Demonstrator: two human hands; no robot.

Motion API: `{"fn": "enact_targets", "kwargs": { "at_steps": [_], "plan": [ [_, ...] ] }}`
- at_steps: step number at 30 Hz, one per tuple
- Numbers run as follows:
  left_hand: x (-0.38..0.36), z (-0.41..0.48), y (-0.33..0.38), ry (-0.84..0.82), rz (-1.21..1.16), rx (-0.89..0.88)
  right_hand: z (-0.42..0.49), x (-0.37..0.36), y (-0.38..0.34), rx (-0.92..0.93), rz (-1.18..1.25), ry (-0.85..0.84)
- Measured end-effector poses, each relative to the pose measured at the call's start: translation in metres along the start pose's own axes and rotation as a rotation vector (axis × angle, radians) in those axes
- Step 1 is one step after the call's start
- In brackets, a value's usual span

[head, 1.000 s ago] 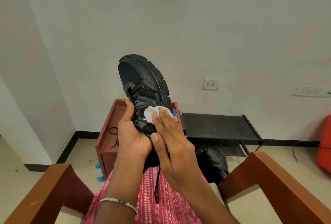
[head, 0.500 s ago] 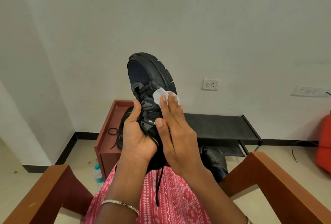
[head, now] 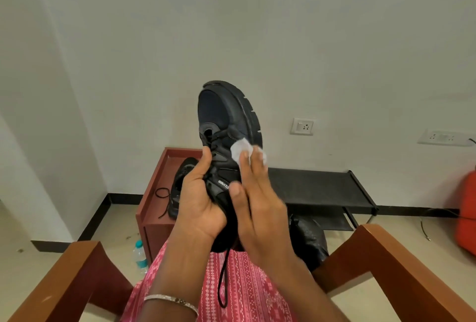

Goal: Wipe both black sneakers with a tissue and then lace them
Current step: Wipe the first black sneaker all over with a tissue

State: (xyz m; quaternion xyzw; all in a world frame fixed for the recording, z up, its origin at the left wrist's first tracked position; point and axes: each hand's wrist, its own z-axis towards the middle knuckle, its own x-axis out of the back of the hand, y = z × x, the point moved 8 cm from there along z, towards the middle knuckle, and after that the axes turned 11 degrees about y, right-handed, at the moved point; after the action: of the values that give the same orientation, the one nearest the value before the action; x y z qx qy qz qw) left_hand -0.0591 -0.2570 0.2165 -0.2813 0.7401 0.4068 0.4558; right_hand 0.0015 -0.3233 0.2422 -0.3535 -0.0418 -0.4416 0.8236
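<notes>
At six o'clock, nearest me, my pink patterned lap point(head: 242, 288) sits between two wooden chair arms point(head: 64, 278), and a silver bangle point(head: 171, 301) circles my left wrist. Just above, my left hand point(head: 198, 200) curls round the heel end of the held sneaker point(head: 226, 115), thumb up along the eyelets. The toe points to twelve o'clock and the sole faces three. Its lace point(head: 222, 278) dangles down over my lap. My right hand point(head: 260, 205) lies flat against the shoe's side, fingers straight and together, pressing the tissue point(head: 239, 150) to the upper just beside the sole edge. Beyond, at nine o'clock of my hands, the second sneaker point(head: 177, 193) lies on a red-brown table point(head: 152, 234) with a loose lace point(head: 163, 194) beside it. A water bottle point(head: 140, 254) stands on the floor at the table's foot. At three o'clock a black rack point(head: 316, 187) stands by the wall, a black bag point(head: 309, 239) before it.
</notes>
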Motion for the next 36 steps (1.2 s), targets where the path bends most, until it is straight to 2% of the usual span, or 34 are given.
{"fn": "enact_targets", "kwargs": {
  "at_steps": [4,7,12,20,22,26,33,36],
  "plan": [
    [-0.004,-0.003,-0.007,-0.019,0.071,0.044,0.032,0.011,0.003,0.067,-0.056,0.045],
    [0.001,0.001,-0.004,0.015,0.119,0.021,0.018,0.012,0.002,0.098,-0.071,0.033],
    [0.004,-0.002,0.002,0.087,0.167,-0.048,-0.019,-0.004,-0.012,0.327,-0.151,-0.074],
    [-0.010,-0.012,-0.002,0.009,0.162,-0.021,0.042,0.011,-0.003,0.311,-0.204,0.059],
    [-0.009,-0.012,0.003,0.016,0.187,-0.071,0.030,0.006,-0.009,0.311,-0.166,0.031],
    [-0.005,-0.013,0.010,0.049,0.236,-0.122,0.006,-0.005,-0.014,0.455,-0.167,-0.030],
    [-0.009,-0.016,0.002,0.024,0.227,-0.063,0.038,0.009,0.000,0.227,-0.162,0.109],
    [-0.005,-0.017,0.005,0.065,0.273,-0.104,0.015,-0.002,-0.011,0.304,-0.159,0.026]
  ]
}}
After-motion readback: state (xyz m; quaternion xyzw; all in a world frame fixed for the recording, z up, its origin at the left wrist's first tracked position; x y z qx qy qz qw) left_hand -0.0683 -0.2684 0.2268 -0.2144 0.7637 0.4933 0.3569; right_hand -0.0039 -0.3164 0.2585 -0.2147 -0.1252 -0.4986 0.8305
